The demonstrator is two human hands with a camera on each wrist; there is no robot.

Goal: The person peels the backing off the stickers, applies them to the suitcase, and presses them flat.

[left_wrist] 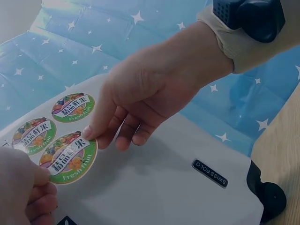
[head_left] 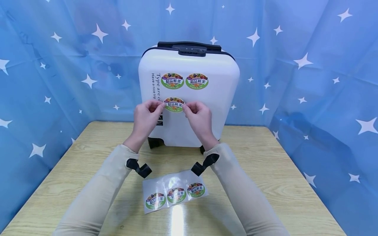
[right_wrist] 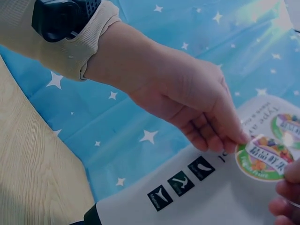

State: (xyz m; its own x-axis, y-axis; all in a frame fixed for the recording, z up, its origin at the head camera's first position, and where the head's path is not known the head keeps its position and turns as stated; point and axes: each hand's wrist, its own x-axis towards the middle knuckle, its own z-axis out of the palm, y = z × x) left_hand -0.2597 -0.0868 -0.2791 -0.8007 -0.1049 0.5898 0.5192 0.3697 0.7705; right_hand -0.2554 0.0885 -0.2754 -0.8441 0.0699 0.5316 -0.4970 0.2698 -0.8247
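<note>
Between both hands is an oval fruit sticker (head_left: 174, 105) with a green border, held at the front of a white suitcase (head_left: 189, 67). My left hand (head_left: 145, 119) pinches its left edge between thumb and finger. The right hand (head_left: 200, 119) pinches the opposite edge. In the left wrist view the sticker (left_wrist: 69, 159) is face out, with the right hand (left_wrist: 145, 86) across from me. The right wrist view has the left hand (right_wrist: 173, 91) at the sticker's (right_wrist: 262, 159) other edge. Whether its back touches the suitcase I cannot tell.
Two matching stickers, a left one (head_left: 172, 81) and a right one (head_left: 197, 81), are on the suitcase above. A backing sheet (head_left: 160, 183) bearing three stickers lies on the wooden table (head_left: 251, 183) between the forearms. Blue star-patterned curtains (head_left: 295, 39) surround the table.
</note>
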